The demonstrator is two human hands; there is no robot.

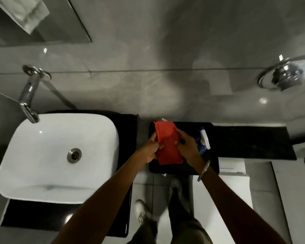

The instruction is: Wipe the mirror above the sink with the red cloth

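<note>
I see both hands on the red cloth (168, 143) over a black tray (208, 166) at centre. My left hand (151, 149) pinches the cloth's 9 o'clock edge, fingers closed on it; my right hand (187, 147) grips its 3 o'clock side, likewise clamped. A spray bottle (204, 140) lies at 3 o'clock, just beside the right hand. The sink (42, 173) sits at 9 o'clock, the tap (29, 92) above it. The mirror (56, 20) (only a corner shows) is at 11 o'clock, well apart from the cloth.
</note>
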